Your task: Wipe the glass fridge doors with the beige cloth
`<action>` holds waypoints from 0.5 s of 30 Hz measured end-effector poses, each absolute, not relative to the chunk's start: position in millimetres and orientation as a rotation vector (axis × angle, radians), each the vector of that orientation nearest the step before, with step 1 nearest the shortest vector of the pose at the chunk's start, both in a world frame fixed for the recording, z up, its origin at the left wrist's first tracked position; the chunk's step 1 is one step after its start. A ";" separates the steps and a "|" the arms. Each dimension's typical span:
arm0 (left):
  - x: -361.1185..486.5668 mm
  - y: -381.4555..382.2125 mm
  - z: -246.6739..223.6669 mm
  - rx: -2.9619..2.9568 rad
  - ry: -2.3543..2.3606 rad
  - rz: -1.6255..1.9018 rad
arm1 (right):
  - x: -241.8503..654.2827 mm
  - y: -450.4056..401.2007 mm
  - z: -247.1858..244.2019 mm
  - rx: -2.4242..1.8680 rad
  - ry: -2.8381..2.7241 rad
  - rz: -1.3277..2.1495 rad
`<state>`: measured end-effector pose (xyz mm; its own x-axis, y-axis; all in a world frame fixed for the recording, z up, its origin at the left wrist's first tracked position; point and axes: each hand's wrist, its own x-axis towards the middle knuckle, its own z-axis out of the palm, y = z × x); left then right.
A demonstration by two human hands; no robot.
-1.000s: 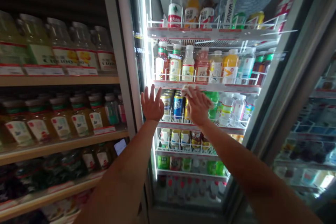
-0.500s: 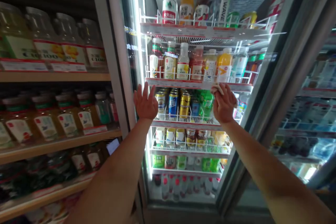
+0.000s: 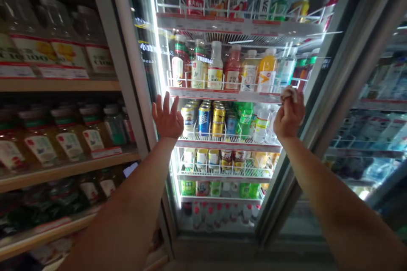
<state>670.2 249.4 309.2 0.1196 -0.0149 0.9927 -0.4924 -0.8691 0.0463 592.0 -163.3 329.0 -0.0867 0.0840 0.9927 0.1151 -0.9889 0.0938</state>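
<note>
A glass fridge door [image 3: 222, 216] stands in front of me, with lit drink shelves behind it. My left hand [image 3: 168, 118] is raised at the door's left side, fingers spread, palm toward the glass, with nothing in it. Whether the palm touches the glass I cannot tell. At the right side of the door my right hand [image 3: 290, 116] is closed on a crumpled pale cloth [image 3: 288, 92], held up against the glass near the second shelf's edge. Behind the glass, between my hands, stand a blue can [image 3: 204, 120] and a gold can [image 3: 218, 121].
Juice bottles [image 3: 40, 142] line wooden shelves [image 3: 63, 171] on the left. Inside the fridge, bottles such as an orange one [image 3: 267, 70] stand behind white wire rails. A metal door frame [image 3: 338, 106] and another drinks fridge [image 3: 375, 106] are on the right.
My right hand has moved right and slightly up across the glass with the cloth. My left hand stays spread, a little further left in view. The whole view has shifted slightly.
</note>
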 end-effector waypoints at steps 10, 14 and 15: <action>671.3 248.0 309.5 2.027 -0.481 1.772 | 574.6 -177.9 296.0 -2.635 -0.877 -2.097; 671.6 248.6 308.9 2.034 -0.484 1.803 | 583.1 -187.8 328.6 -2.335 -0.448 -2.259; 671.3 248.5 308.9 2.037 -0.483 1.802 | 587.4 -182.8 331.0 -2.225 -0.321 -2.288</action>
